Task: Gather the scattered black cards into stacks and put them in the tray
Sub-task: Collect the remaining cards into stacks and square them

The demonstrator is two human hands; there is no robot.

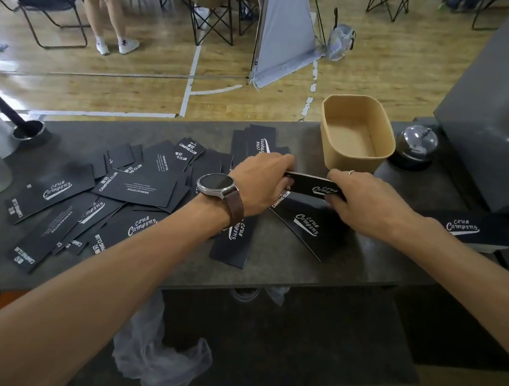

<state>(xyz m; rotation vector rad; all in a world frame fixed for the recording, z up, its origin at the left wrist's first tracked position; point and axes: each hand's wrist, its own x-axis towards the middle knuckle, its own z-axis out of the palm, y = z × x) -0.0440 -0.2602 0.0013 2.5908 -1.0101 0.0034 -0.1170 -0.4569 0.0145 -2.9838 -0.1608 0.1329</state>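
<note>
Left hand and right hand pinch opposite ends of a thin stack of black cards, held just at 6 o'clock of the empty kraft tray. Loose cards litter the desk toward 9 o'clock. Light, stiff, likely slippery: best gripped by the edges.

A small stack of black cards with white "Camping Club" script is held level between the fingers of both hands. Just beyond the fingers stands the tan, round-cornered tray, upright. Below and left of the fingers, the scattered cards overlap loosely on the grey tabletop, some face-up, some text-side up.
</note>
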